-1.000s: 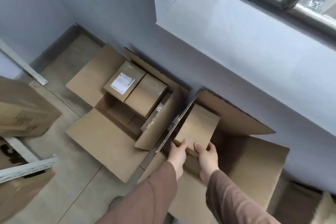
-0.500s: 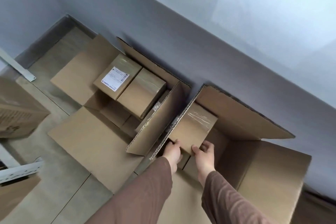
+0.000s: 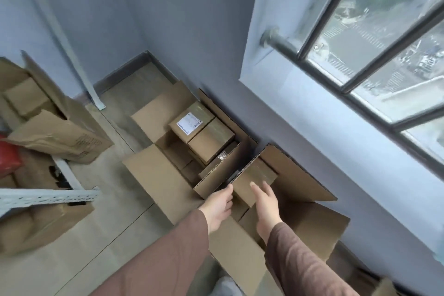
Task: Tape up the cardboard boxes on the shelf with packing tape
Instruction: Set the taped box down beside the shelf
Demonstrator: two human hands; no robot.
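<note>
**Small box released into open carton**

Both hands are seen withdrawn from the small box (image 3: 254, 180), which was gripped half a second ago. Left hand (image 3: 219, 209) and right hand (image 3: 265, 206) are held apart, fingers relaxed, nothing grasped. The small box is lodged in the open carton (image 3: 310, 226), just beyond the fingertips. Judged step: stowing taped boxes. No tape is visible; another shelf box is probably to be fetched next.

Two hands (image 3: 219, 206) (image 3: 265, 206) were counted; two large open cartons (image 3: 153, 175) (image 3: 312, 223); three small sealed boxes (image 3: 189, 120) (image 3: 211, 138) (image 3: 254, 179); one window (image 3: 374, 38).
</note>
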